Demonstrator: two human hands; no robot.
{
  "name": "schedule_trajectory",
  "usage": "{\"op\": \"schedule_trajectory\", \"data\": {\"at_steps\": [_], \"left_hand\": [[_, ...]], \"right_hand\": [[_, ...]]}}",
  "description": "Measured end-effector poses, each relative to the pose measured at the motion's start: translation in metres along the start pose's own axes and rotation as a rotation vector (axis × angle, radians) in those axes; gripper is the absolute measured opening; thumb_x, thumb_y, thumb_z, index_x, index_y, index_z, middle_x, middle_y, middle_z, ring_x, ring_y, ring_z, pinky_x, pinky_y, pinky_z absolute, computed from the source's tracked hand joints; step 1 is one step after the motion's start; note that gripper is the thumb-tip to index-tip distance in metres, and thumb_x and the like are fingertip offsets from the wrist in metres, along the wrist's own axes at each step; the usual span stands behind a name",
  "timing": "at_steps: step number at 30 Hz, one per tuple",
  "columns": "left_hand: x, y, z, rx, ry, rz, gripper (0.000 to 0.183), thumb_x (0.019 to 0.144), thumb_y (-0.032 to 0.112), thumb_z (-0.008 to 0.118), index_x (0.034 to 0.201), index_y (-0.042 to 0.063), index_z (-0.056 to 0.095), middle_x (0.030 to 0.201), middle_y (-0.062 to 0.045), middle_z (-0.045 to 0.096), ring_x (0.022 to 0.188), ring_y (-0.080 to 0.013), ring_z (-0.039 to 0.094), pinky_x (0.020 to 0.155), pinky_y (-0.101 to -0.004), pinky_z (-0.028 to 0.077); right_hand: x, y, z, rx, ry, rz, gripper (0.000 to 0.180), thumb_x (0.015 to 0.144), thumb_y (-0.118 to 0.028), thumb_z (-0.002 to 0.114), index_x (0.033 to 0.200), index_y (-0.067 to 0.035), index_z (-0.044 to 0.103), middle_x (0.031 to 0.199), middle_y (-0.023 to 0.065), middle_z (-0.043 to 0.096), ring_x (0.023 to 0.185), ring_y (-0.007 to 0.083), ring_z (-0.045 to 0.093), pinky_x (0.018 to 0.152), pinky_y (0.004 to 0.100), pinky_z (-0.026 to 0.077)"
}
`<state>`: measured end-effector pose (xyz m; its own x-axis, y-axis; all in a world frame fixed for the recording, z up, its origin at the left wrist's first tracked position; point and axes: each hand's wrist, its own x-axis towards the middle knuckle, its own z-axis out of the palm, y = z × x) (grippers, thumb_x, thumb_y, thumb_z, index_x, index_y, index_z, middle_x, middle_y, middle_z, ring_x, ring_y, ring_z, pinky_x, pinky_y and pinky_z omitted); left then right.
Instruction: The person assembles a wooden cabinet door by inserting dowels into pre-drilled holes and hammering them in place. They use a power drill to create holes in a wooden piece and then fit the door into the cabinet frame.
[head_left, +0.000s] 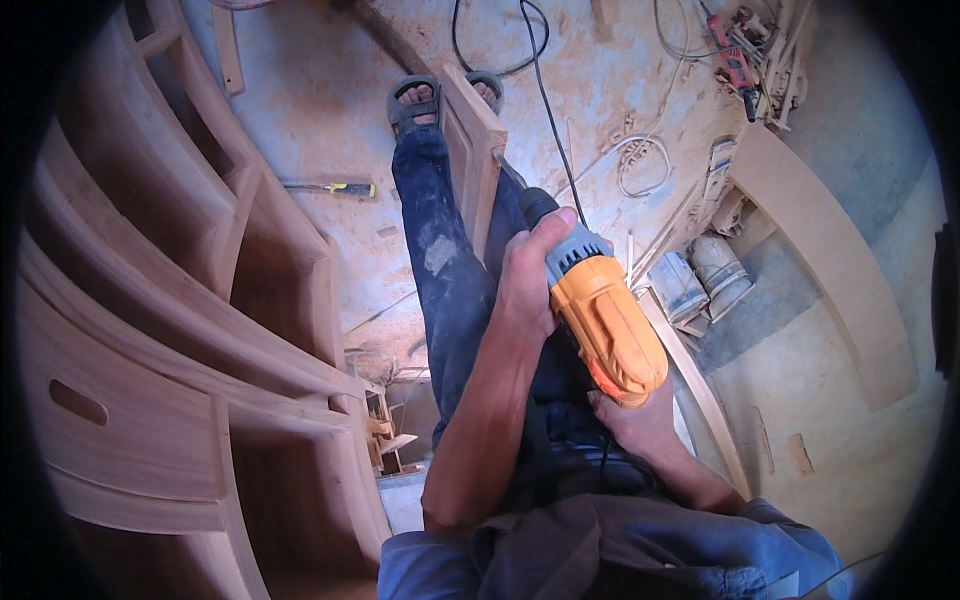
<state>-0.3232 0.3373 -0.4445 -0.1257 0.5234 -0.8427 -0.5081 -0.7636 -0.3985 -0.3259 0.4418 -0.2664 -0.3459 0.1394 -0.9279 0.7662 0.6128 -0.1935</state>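
Note:
An orange and grey corded power drill (607, 322) lies slantwise before me, its bit pointing up and left. My left hand (529, 270) wraps around the drill's grey front, just behind the black chuck (536, 202). My right hand (637, 420) is at the drill's rear end, its grip partly hidden by the orange housing. The bit meets the end edge of a wooden panel (476, 161) with a recessed face, which stands on edge between my legs and feet. Whether the bit is inside the wood cannot be told.
A large unfinished wooden cabinet frame (247, 187) fills the left side. A chisel (352, 189) lies on the floor. At right are paint-stained buckets (679, 289), a curved board (832, 262), a red power tool (731, 64) and wood scraps. A black cord (555, 112) runs across the floor.

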Motion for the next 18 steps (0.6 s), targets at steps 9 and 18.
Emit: {"op": "schedule_trajectory", "data": {"at_steps": [9, 18], "left_hand": [[0.001, 0.003, -0.002, -0.026, -0.022, 0.004, 0.029, 0.097, 0.032, 0.061, 0.105, 0.005, 0.055, 0.093, -0.029, 0.070, 0.077, -0.0375, 0.071, 0.074, -0.0500, 0.060], [0.002, 0.006, 0.007, -0.092, 0.009, 0.024, 0.033, 0.096, 0.035, 0.062, 0.097, 0.003, 0.057, 0.089, -0.025, 0.068, 0.083, -0.0376, 0.070, 0.077, -0.0497, 0.059]], "right_hand": [[0.004, -0.004, 0.002, -0.007, -0.011, -0.066, 0.054, 0.076, 0.001, 0.070, 0.129, 0.003, 0.061, 0.118, 0.0173, 0.071, 0.110, 0.0288, 0.070, 0.097, 0.0352, 0.052], [0.004, -0.019, -0.005, 0.021, -0.035, 0.075, 0.055, 0.076, 0.003, 0.070, 0.130, 0.002, 0.061, 0.118, 0.0157, 0.072, 0.110, 0.0272, 0.070, 0.097, 0.0353, 0.052]]}}
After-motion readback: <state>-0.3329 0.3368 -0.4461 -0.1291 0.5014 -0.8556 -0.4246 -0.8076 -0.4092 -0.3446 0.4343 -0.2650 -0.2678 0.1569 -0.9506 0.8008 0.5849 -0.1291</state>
